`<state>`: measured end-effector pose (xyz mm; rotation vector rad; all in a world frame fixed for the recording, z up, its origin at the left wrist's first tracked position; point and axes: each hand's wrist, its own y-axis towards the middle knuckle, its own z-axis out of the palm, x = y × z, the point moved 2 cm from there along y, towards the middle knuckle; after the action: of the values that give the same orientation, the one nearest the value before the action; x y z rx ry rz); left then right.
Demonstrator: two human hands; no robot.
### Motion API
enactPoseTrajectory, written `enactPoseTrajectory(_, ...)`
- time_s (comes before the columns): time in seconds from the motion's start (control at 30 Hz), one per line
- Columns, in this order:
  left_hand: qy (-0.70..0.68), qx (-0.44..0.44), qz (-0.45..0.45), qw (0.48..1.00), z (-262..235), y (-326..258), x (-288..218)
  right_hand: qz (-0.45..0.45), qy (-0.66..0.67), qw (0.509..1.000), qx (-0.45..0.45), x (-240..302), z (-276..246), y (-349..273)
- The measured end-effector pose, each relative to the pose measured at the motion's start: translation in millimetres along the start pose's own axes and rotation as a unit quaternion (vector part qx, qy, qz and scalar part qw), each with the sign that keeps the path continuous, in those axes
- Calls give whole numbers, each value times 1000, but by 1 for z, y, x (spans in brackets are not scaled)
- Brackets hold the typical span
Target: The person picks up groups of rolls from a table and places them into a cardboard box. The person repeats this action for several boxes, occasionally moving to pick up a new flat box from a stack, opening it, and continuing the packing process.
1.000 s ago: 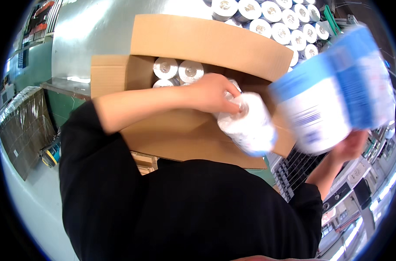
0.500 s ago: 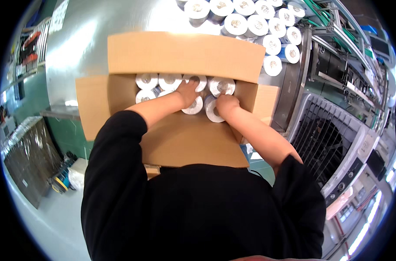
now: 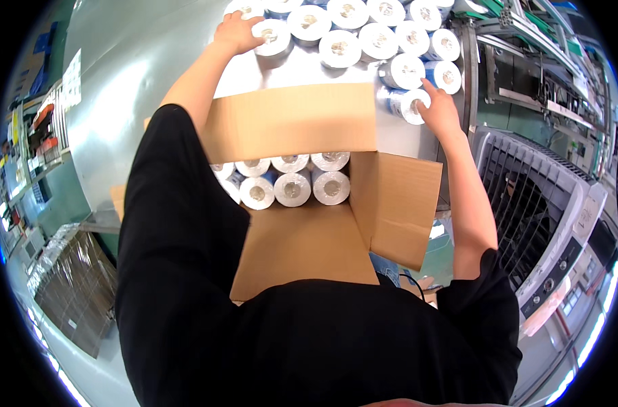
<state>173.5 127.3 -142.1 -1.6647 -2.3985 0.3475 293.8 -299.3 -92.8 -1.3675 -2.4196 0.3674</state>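
Observation:
An open cardboard box (image 3: pixel 302 244) sits in front of me with several white and blue rolls (image 3: pixel 292 184) packed at its far end. Beyond it, on a metal surface (image 3: pixel 146 74), stand many more of the same rolls (image 3: pixel 363 34). My left hand (image 3: pixel 235 32) reaches far forward and closes on the leftmost roll (image 3: pixel 273 37) of that group. My right hand (image 3: pixel 436 107) stretches to the right end of the group, its fingers touching a roll (image 3: pixel 407 103) there without a clear grip.
A grey slatted machine housing (image 3: pixel 539 203) stands to the right, with metal framing (image 3: pixel 526 41) behind it. Shelves with small items (image 3: pixel 41 136) line the left wall, and a wrapped brown stack (image 3: pixel 71 292) lies on the floor at lower left.
Both hands have left the box, where they were setting rolls in, and now reach forward to the rolls standing on the metal surface. The box holds more rolls than a second ago.

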Motion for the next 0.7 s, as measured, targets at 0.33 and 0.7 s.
enactPoseTrajectory(0.33,40,48,0,998,11,34,-4,-25,156,981,109,-39,52,25)
enactPoseTrajectory(0.7,-505,-117,-33,855,-185,-149,94,-1,191,978,79,-25,59,32)
